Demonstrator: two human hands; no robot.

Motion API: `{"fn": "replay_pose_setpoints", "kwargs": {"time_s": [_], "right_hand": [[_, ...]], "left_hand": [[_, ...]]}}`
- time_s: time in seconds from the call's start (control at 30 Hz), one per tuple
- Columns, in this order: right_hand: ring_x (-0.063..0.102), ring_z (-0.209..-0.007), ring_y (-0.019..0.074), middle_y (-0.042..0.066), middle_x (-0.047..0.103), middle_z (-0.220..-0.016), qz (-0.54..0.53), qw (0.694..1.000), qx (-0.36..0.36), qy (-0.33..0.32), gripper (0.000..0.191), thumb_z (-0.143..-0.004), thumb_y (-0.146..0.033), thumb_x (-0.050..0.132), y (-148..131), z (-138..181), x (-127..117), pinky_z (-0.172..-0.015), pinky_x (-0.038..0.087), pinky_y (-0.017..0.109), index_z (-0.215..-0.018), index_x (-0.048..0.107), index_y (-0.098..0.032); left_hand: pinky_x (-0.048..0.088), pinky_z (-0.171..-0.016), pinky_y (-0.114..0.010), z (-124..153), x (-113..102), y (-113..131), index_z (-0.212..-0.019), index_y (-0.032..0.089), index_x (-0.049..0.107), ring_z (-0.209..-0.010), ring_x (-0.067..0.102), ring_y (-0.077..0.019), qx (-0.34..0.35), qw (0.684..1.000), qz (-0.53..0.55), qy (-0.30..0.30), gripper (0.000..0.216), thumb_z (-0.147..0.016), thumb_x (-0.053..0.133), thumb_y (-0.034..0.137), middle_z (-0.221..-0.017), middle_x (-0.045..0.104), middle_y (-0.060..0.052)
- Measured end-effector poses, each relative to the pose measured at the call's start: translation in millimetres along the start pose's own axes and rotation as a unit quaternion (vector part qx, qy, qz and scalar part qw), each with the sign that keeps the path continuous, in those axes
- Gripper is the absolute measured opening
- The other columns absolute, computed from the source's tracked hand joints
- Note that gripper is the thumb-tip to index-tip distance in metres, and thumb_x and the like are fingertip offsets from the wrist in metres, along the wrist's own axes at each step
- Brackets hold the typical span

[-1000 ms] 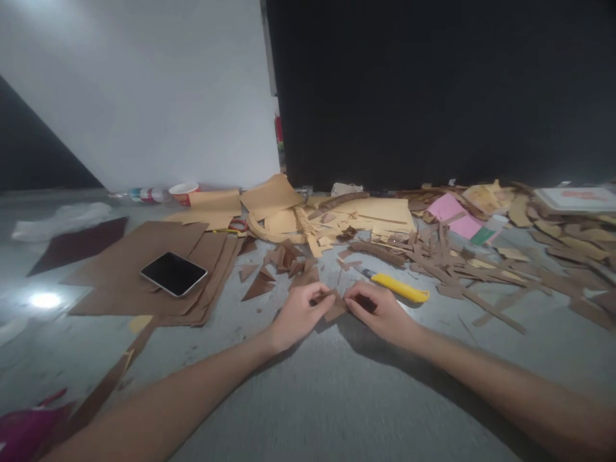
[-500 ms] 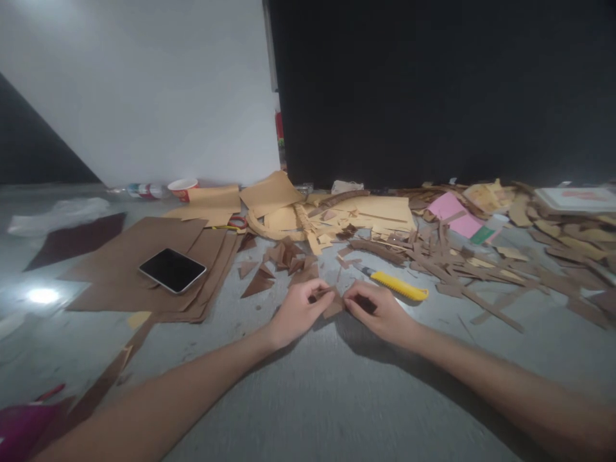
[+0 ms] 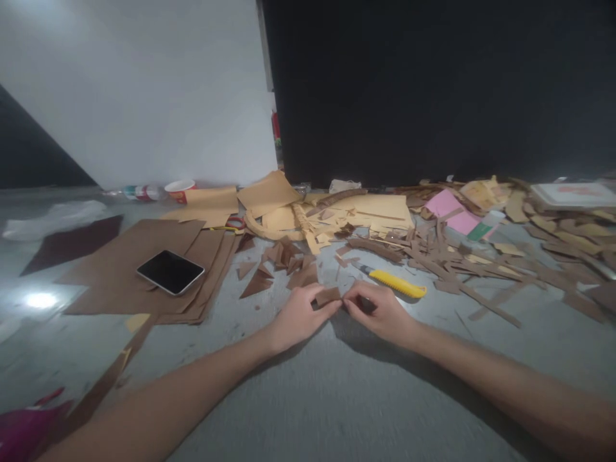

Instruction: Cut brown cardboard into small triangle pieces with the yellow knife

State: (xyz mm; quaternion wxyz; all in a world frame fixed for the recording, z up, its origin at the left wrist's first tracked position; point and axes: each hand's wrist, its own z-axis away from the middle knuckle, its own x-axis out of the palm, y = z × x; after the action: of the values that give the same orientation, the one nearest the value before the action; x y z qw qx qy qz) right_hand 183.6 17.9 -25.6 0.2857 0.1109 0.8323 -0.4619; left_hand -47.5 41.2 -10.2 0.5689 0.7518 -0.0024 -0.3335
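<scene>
A small piece of brown paper (image 3: pixel 328 296) is gripped between the thumb and fingers of my left hand (image 3: pixel 299 319). My right hand (image 3: pixel 378 310) meets its right end with thumb and forefinger pinched together; whether anything else is in that pinch is too small to tell. Just beyond my right hand lies a yellow utility knife (image 3: pixel 397 283), its blade pointing left. Folded brown paper triangles (image 3: pixel 285 253) are heaped past my left hand.
Brown paper sheets (image 3: pixel 110 282) lie at left under a phone (image 3: pixel 171 271). Red-handled scissors (image 3: pixel 235 222) rest behind them. Brown scraps (image 3: pixel 447 256), pink paper (image 3: pixel 450 210) and a green-and-white bottle (image 3: pixel 486 226) spread over the right. A paper cup (image 3: pixel 180 190) stands at the back.
The brown paper piece has turned up between my hands, its flap now showing above my left thumb. Both hands stay in nearly the same place; the view shifts slightly.
</scene>
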Motion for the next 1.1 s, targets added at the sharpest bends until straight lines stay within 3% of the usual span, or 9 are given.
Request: {"fn": "replay_pose_setpoints", "kwargs": {"time_s": [0.37, 0.73, 1.1], "right_hand": [[0.058, -0.068, 0.0172, 0.001, 0.064, -0.073, 0.061, 0.995, -0.072, 0.02, 0.017, -0.1, -0.023, 0.061, 1.2, 4.5, 6.5, -0.066, 0.048, 0.032, -0.084, 0.064, -0.026], [0.058, -0.068, 0.0178, 0.0, 0.064, -0.073, 0.075, 0.993, -0.087, 0.024, 0.018, -0.097, -0.016, 0.061, 0.7, 5.2, 7.7, -0.069, 0.048, 0.033, -0.081, 0.06, -0.026], [0.054, -0.068, 0.0177, -0.001, 0.059, -0.072, 0.138, 0.978, -0.155, 0.038, 0.022, -0.092, -0.008, 0.058, -3.7, 4.4, 8.8, -0.069, 0.045, 0.032, -0.08, 0.054, -0.026]], "left_hand": [[0.039, -0.07, -0.03, 2.3, 3.7, 4.6, -0.074, 0.02, 0.064, -0.074, 0.056, -0.0181, 0.045, 0.999, -0.03, 0.006, 0.028, -0.098, 0.066, 0.034, -0.075, 0.063, -0.002], [0.032, -0.064, -0.029, 4.1, 9.9, 9.8, -0.066, 0.02, 0.051, -0.068, 0.047, -0.0153, 0.006, 1.0, 0.012, 0.01, 0.033, -0.095, 0.061, 0.033, -0.066, 0.052, 0.001], [0.027, -0.06, -0.028, 5.2, 17.0, 3.0, -0.066, 0.022, 0.042, -0.065, 0.039, -0.0135, -0.02, 0.999, 0.046, 0.01, 0.034, -0.09, 0.063, 0.032, -0.065, 0.042, 0.003]]}}
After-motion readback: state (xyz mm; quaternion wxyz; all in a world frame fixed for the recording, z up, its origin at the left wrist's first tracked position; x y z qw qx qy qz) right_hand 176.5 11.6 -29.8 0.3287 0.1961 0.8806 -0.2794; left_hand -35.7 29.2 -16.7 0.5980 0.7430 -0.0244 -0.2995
